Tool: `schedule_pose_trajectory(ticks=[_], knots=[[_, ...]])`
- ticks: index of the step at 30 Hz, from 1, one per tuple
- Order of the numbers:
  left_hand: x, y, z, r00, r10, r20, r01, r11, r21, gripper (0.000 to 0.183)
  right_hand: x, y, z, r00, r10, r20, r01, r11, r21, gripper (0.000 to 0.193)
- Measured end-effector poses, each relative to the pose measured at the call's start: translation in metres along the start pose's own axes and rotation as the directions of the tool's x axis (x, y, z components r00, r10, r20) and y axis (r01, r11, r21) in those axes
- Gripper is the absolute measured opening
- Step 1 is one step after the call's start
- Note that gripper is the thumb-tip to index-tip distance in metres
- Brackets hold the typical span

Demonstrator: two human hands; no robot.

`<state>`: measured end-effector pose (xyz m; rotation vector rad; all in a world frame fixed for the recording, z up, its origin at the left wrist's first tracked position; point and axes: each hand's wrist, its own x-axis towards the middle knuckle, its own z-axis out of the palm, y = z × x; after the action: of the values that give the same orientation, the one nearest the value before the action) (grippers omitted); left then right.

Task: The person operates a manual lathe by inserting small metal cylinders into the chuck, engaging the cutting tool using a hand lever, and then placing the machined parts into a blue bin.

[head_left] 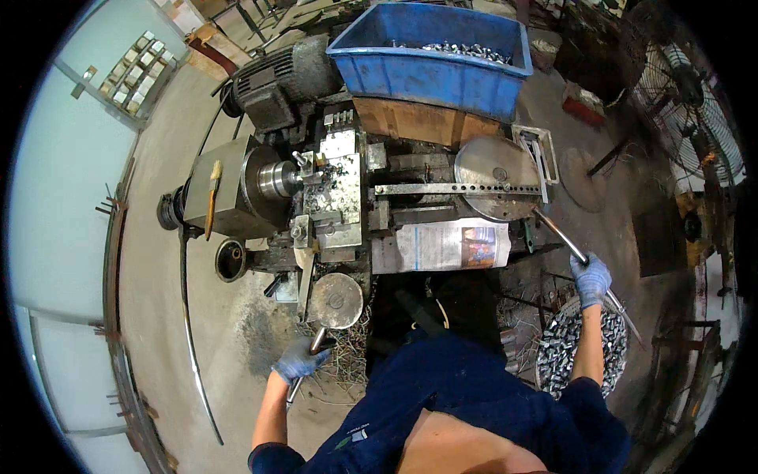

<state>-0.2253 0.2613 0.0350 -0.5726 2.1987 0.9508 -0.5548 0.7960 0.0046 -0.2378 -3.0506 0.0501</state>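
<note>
Hands: both ours, gloved in blue-grey, well apart, one to either side of the printed sheet (430, 246).
Left hand (300, 358): grasping; fingers wrapped about the left lever (318, 340), to the lower left of the sheet.
Right hand (591, 280): clenched on the right lever (563, 237), just off the sheet's right end; the lever slants up toward the large disc (489, 162).
Discs: the large one beyond the sheet's right half, crossed by a perforated bar (442, 189); a small disc (335, 300) left of the sheet and nearer us.
Machine head: spindle (278, 180) and tool slide (335, 189), left of the sheet and farther off; a brush (212, 201) lies on the housing.
Metal pieces: one lot in the blue bin (430, 83) beyond the sheet; another (584, 344) heaped to its lower right.
Hazards: we judge a glove could be drawn in should it stray to a turning spindle (whether it turns we cannot tell); vibration could shake the brush loose; an oily grip could let a lever slip.
Pose: our left forearm leans slightly right as it rises toward the sheet's level; our right, outstretched, rises almost straight beside the heaped pieces.
</note>
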Motion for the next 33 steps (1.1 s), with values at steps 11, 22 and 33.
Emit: schedule_pose_trajectory(ticks=[11, 22, 33], knots=[[0.010, -0.018, 0.008, 0.959, 0.177, -0.220, -0.178, 0.984, 0.015, 0.035, 0.107, -0.009, 0.028, 0.914, -0.331, -0.235, 0.272, 0.929, -0.251, 0.041], [0.010, -0.016, -0.020, 0.964, 0.186, -0.192, -0.259, 0.825, -0.501, 0.040, 0.186, -0.108, 0.031, 0.901, -0.356, -0.248, 0.289, 0.919, -0.267, 0.066], [0.126, -0.162, -0.108, 0.786, -0.057, -0.616, 0.348, 0.864, 0.364, 0.053, 0.033, -0.049, 0.067, 0.892, -0.215, -0.399, 0.369, 0.855, 0.364, 0.032]])
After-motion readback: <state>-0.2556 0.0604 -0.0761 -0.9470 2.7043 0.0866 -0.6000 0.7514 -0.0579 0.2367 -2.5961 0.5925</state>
